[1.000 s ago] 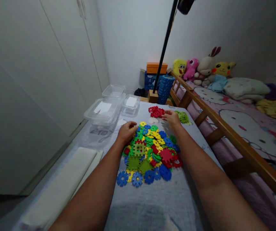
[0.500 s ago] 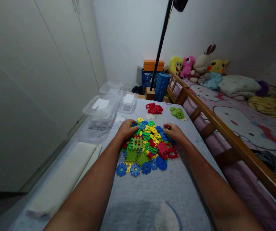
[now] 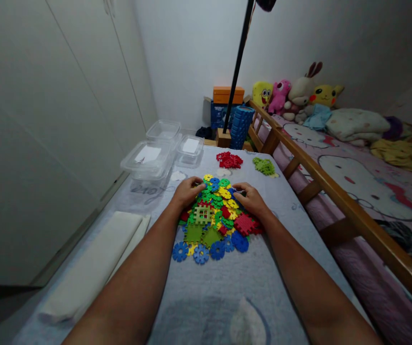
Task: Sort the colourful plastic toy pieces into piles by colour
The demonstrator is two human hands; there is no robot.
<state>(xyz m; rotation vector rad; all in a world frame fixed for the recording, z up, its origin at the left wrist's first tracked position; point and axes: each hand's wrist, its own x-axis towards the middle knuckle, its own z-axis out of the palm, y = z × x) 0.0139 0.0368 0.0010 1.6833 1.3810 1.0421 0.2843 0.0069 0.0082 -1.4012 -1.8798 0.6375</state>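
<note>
Both hands are on the mixed pile [image 3: 216,221] now! The right hand [image 3: 251,199] is back from the red heap [image 3: 229,160], where it reached 1 second ago, and sits on the pile's far right edge. The left hand [image 3: 188,191] stays at the far left edge. Both sets of fingers curl down into the pieces; whether they grip any, I cannot tell. The pile lies mid-bench [image 3: 227,287], with the green heap [image 3: 264,166] beyond.
</note>
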